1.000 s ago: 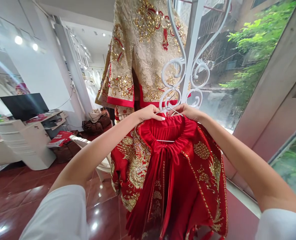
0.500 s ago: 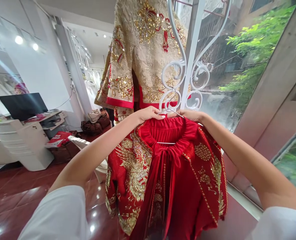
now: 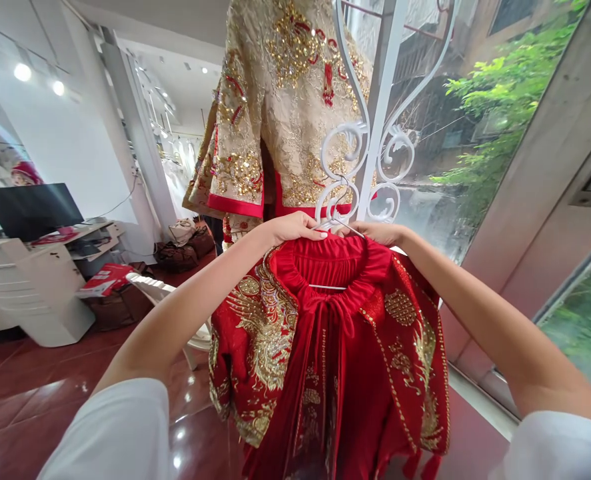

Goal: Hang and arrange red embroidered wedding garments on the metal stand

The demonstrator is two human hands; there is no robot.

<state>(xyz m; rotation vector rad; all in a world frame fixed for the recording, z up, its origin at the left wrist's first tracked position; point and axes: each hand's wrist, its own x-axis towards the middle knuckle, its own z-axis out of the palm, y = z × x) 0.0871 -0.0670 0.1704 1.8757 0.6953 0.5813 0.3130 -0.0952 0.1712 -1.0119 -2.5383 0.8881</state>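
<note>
A red jacket with gold embroidery hangs over a red skirt-like garment with a gathered top band and a tied bow. Both are on a thin metal hanger, whose lower bar shows across the neck opening. My left hand is closed at the back left of the gathered band, thumb on the near side. On the opposite side my right hand closes on the back right of the band, beside the hanger's sloping arm; its fingers are partly hidden behind the cloth.
Just beyond hangs a beige gold-beaded jacket with red trim. A white scrolled metal stand rises before the window. To the left are a white chair, bags and a desk with a monitor.
The view has turned slightly, so the room shifts left. The red garments sit a little further left in view and hang a bit straighter. Both hands keep their grip.
</note>
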